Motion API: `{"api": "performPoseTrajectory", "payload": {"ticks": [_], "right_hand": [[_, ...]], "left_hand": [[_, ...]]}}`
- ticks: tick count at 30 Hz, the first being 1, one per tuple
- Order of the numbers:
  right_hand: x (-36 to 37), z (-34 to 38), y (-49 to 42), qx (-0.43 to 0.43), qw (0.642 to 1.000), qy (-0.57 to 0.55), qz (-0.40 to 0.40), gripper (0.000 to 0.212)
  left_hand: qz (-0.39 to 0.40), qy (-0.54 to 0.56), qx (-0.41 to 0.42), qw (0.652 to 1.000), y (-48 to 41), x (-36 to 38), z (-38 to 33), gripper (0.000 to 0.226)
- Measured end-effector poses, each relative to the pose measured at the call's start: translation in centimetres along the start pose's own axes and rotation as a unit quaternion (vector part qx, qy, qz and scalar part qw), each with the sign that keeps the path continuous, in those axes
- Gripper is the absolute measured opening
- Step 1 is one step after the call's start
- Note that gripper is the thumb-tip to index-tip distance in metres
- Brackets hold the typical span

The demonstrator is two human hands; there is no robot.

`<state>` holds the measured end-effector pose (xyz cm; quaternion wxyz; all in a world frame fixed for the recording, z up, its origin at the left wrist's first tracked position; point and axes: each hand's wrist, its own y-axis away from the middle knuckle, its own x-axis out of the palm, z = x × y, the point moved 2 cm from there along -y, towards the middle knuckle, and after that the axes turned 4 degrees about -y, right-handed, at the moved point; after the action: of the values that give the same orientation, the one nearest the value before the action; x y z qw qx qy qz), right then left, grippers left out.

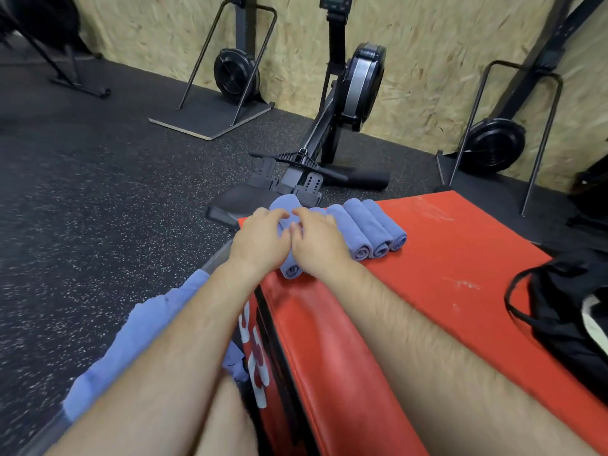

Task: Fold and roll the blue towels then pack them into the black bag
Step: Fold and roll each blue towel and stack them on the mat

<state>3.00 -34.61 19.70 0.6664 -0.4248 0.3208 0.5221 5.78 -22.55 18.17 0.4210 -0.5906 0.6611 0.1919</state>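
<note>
A rolled blue towel (289, 268) lies near the left edge of the red padded box (444, 258). My left hand (261, 240) and my right hand (317, 241) both press down on it, fingers curled over the roll. Right beside them three more rolled blue towels (371, 230) lie side by side. A loose pile of unfolded blue towels (138, 334) rests below my left forearm, off the box's left side. The black bag (566, 311) sits open at the right edge of the box.
A rowing machine (329, 133) stands on the dark speckled floor just beyond the box. Two ski-trainer stands (230, 77) lean by the chipboard wall. My knee shows at the bottom middle.
</note>
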Motion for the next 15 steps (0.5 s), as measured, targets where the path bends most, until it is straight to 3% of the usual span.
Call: {"api": "performPoseTrajectory", "payload": {"ticks": [4, 9, 15], "right_hand": [[1.9, 3.8, 1.7, -0.036, 0.997, 0.043, 0.058, 0.030], [8.8, 10.0, 2.8, -0.063, 0.986, 0.050, 0.146, 0.039], [18.7, 14.4, 5.0, -0.076, 0.960, 0.066, 0.260, 0.039]], "left_hand": [[-0.015, -0.144, 0.009, 0.989, 2.3, -3.0, 2.7, 0.036], [-0.012, -0.178, -0.053, 0.982, 5.4, -5.4, 10.3, 0.032], [0.069, -0.207, -0.146, 0.965, 10.4, -5.1, 21.3, 0.037]]}}
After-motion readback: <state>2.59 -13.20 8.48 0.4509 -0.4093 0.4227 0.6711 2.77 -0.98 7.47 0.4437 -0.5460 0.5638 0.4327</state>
